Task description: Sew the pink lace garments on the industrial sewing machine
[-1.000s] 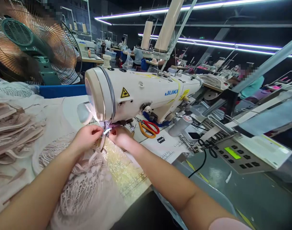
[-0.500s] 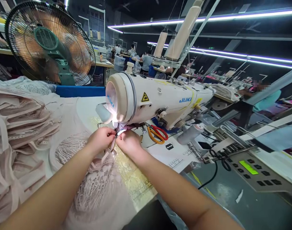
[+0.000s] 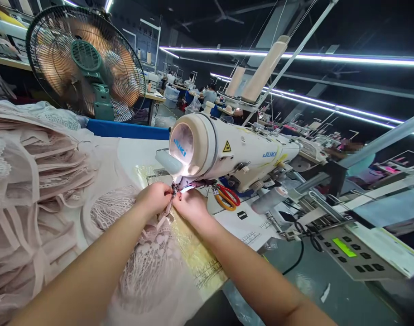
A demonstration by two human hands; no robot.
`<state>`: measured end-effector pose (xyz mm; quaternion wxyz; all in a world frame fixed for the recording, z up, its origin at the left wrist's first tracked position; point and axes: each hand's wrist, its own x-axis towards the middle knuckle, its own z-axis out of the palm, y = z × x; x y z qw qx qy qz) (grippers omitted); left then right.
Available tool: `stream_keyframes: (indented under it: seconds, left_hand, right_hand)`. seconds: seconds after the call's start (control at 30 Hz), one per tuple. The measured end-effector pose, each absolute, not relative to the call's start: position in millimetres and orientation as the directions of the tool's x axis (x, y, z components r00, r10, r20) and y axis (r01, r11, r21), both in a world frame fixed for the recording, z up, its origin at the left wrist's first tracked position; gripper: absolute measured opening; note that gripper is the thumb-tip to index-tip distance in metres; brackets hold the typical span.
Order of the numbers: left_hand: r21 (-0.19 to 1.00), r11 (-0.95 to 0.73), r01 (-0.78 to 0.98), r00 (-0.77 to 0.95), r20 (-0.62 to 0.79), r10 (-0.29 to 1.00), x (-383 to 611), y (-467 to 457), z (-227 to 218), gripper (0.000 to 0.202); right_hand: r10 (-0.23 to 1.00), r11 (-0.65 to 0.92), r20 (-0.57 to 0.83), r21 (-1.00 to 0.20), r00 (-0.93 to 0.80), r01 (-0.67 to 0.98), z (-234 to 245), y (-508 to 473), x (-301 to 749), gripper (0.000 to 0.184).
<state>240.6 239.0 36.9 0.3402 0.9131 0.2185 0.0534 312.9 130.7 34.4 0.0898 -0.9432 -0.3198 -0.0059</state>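
A white JUKI sewing machine point(image 3: 223, 140) stands before me, its lamp lighting the needle area. My left hand point(image 3: 154, 199) is closed at the left of the needle, pinching a narrow pink strap point(image 3: 164, 215). Just right of the needle, my right hand point(image 3: 192, 204) is closed with its fingertips on the same work; the exact grip is partly hidden. From the strap a pale pink lace bra point(image 3: 147, 267) spreads over the table toward me, under and beside my left forearm. Yellowish film with ruler markings point(image 3: 190, 244) covers the table beneath my right wrist.
Orange- and red-handled scissors point(image 3: 229, 198) lie right of the needle. A stack of pink lace pieces point(image 3: 50, 167) fills the left side. Beyond it stands a large fan point(image 3: 88, 56). Thread cones point(image 3: 264, 70) rise behind the machine; a control panel point(image 3: 356, 251) is at right.
The camera view has shifted, so machine, fan and hands appear farther right, most of them a little lower. Both hands stay at the needle with no clear change of grip.
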Motion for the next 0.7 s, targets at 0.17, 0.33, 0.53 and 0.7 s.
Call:
stream_keyframes:
  seconds: [0.17, 0.33, 0.53, 0.7]
  left_hand:
    - [0.664, -0.659, 0.354, 0.901, -0.054, 0.43, 240.4, 239.9, 37.1, 0.02]
    - [0.673, -0.648, 0.356, 0.897, -0.052, 0.438, 240.2, 240.2, 37.3, 0.02]
    - [0.671, -0.662, 0.333, 0.907, -0.036, 0.419, 242.8, 242.0, 34.7, 0.021]
    - [0.655, -0.676, 0.339, 0.909, -0.043, 0.414, 243.1, 241.3, 37.6, 0.021]
  right_hand:
    - [0.613, -0.779, 0.076, -0.113, 0.787, 0.617, 30.8, 132.5, 314.5, 0.025]
    - [0.608, -0.784, 0.07, -0.106, 0.791, 0.612, 31.2, 131.7, 314.5, 0.025]
    - [0.615, -0.773, 0.066, -0.147, 0.786, 0.617, 36.0, 130.7, 313.7, 0.026]
    - [0.628, -0.755, 0.064, -0.196, 0.776, 0.626, 38.6, 129.8, 314.8, 0.028]
